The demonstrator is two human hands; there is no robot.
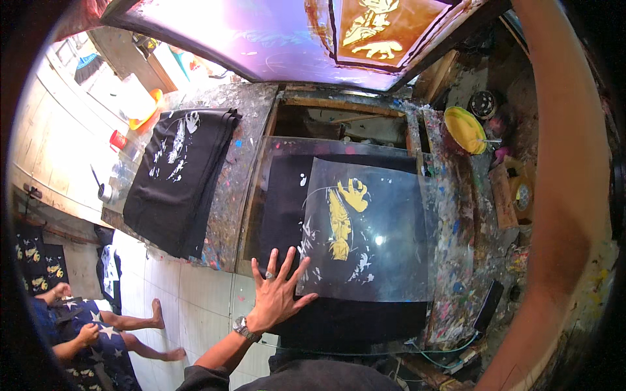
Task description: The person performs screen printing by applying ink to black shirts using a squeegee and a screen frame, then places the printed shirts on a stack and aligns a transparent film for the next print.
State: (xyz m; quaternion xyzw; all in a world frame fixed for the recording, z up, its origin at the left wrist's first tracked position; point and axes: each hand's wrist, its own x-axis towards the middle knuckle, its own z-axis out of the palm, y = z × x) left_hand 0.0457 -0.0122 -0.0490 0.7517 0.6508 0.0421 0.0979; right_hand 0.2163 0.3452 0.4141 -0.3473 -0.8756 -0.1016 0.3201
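Note:
My left hand (279,294) lies with fingers spread at the lower left corner of a clear plastic sheet (398,260), wearing a ring and a wristwatch. Under the sheet is a black fabric piece (372,319), spread over a glass-topped board. A yellow and white printed figure (340,225) shows on the sheet and fabric; which layer carries each colour, I cannot tell. My right arm (554,195) reaches up along the right side, its hand beyond the top edge. Tilted up above the board stands a framed printing screen (280,45) with an orange-brown stencil area.
A stack of printed black fabric (176,179) lies on the paint-spattered bench at left. A yellow paint bowl (465,130) and a roll of tape (521,193) are at right. Another person's bare legs (153,329) extend on the tiled floor at lower left.

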